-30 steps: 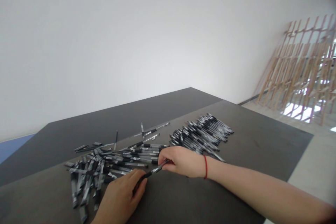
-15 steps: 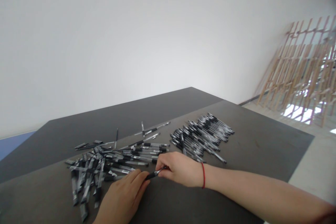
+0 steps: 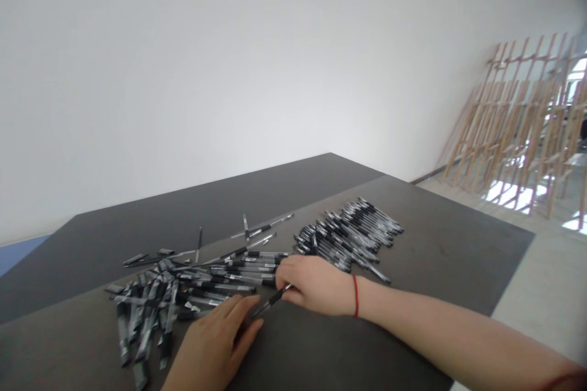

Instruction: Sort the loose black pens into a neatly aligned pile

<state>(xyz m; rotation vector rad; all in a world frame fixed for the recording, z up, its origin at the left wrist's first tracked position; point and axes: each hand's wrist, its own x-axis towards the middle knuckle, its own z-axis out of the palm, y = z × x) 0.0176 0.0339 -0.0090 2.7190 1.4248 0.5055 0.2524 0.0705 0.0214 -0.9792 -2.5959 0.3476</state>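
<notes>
My right hand (image 3: 316, 285), with a red string on the wrist, pinches one end of a black pen (image 3: 270, 300) low over the dark table (image 3: 413, 269). My left hand (image 3: 215, 345) holds the pen's other end, fingers curled over it. Both hands work just in front of a loose pile of pens (image 3: 229, 275). Left of it lies a heap of pen caps (image 3: 142, 317). A tidier heap of assembled pens (image 3: 351, 232) lies beyond my right hand.
Single pens and refills (image 3: 257, 231) are scattered farther back on the table. A white wall rises behind. Wooden lattice frames (image 3: 518, 128) lean against the wall at the right. The table's right edge drops to a pale floor (image 3: 541, 281).
Both hands stayed on the same pen, pulling back slightly and then returning toward the pile. The view shifted a little to the right.
</notes>
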